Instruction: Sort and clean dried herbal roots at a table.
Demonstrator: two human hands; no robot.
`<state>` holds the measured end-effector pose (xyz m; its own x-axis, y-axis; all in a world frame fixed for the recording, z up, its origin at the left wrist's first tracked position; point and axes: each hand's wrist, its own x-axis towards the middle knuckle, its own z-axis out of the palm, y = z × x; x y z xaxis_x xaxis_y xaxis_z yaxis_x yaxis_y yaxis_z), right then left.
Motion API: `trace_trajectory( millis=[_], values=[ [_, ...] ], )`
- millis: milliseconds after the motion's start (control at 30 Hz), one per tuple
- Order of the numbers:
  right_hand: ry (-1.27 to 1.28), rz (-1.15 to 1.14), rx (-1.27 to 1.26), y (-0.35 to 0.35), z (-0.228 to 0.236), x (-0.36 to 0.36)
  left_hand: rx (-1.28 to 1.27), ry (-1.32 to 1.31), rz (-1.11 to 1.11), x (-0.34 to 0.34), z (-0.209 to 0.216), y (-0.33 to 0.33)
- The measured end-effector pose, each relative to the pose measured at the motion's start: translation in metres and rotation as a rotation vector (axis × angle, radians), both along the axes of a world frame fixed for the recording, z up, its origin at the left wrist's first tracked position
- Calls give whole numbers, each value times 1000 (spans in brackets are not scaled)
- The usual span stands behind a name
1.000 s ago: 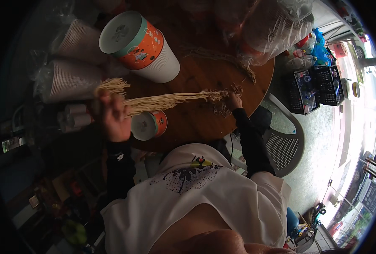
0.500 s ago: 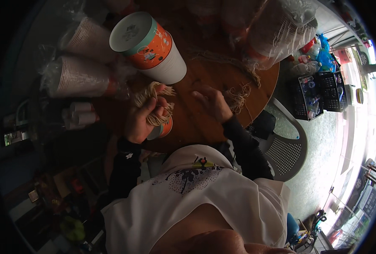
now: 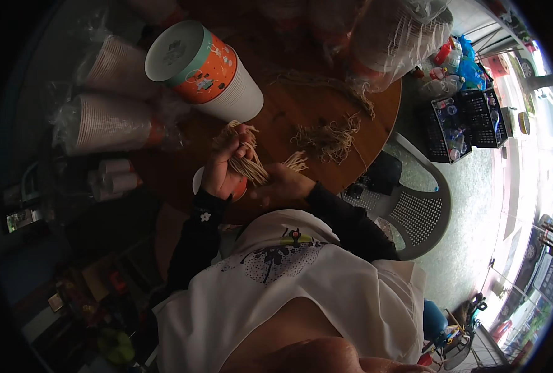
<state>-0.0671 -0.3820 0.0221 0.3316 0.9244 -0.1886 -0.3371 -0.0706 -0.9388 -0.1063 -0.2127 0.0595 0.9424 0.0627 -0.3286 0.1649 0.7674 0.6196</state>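
Observation:
My left hand [image 3: 225, 166] is closed around a bundle of beige strings [image 3: 246, 166], whose looped ends poke out above the fingers. The strings run down to my right hand [image 3: 284, 184], which is closed on their lower part; a few ends [image 3: 297, 161] stick out over its knuckles. Partly behind my left hand is a paper cup [image 3: 238, 189] with an orange print. Just beyond the hands, a tall stack of upside-down paper cups [image 3: 239, 87] leans on the table, its top one orange and green. A tangle of loose strings [image 3: 332, 140] lies right of the hands.
The round wooden table [image 3: 376, 133] also bears a long frayed cord [image 3: 332, 86]. Plastic-wrapped cup stacks stand at left [image 3: 108, 124] and far right [image 3: 395, 46]. A grey chair [image 3: 416, 221] is at right, with black crates [image 3: 447, 133] of bottles beyond.
My right hand has come left and toward me, from beside the loose tangle onto the strings. The bundle in my left hand now stretches down between both hands.

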Motion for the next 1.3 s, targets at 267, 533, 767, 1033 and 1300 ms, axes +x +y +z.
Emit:
trace_trajectory(
  millis=[267, 533, 767, 1033, 1300],
  values=[
    [101, 106, -172, -11, 14, -1, 216, 106, 162, -21, -78, 57],
    [98, 43, -274, 18, -22, -3, -412, 229, 116, -30, -80, -17],
    [282, 130, -246, -32, -68, 35, -715, -157, 75, -21, -60, 52],
    [392, -162, -132, -66, -63, 44, -499, -220, 172, -28, -22, 79],
    [142, -307, -168, -61, -86, 43, -457, -239, 177, -26, -6, 83]
  ],
)
